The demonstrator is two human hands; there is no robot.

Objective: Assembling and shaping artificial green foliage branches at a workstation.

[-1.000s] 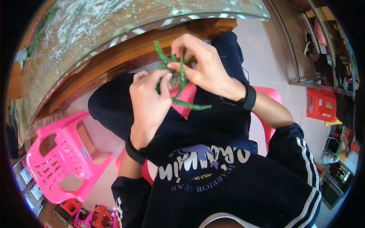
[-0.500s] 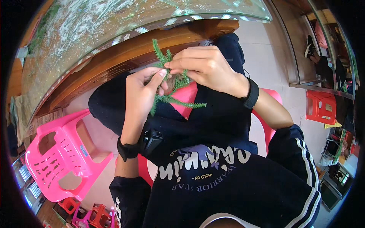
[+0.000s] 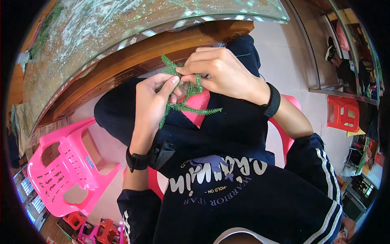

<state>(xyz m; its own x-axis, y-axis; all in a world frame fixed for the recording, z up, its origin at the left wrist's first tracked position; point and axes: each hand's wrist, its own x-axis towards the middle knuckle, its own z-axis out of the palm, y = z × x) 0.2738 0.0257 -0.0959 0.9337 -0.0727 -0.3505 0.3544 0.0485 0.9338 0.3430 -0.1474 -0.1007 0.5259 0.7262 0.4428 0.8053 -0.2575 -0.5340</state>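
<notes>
A green artificial pine sprig (image 3: 190, 106) with several needled twigs is held above my lap. My left hand (image 3: 152, 97) pinches it between thumb and fingers, near where the twigs join. My right hand (image 3: 217, 71) is closed too, its thumb and fingertips pinching at the upper twigs, right beside my left thumb. One twig points up past the fingers, and another stretches to the right over my dark clothing. What exactly lies between the fingertips is partly hidden by the fingers. Behind the sprig, the pink stool seat (image 3: 197, 116) shows between my legs.
A glass-topped wooden table (image 3: 162, 40) with white flecks curves across the far side. To the left stands a pink plastic chair (image 3: 69, 166). A red stool (image 3: 343, 114) is at the right near a metal-framed glass cabinet (image 3: 313, 53). Small red stools (image 3: 106, 232) sit at lower left.
The upright twig has tipped to the left and dropped a little. My right hand has shifted slightly downward and left, still pinching. My left hand stays nearly in place.
</notes>
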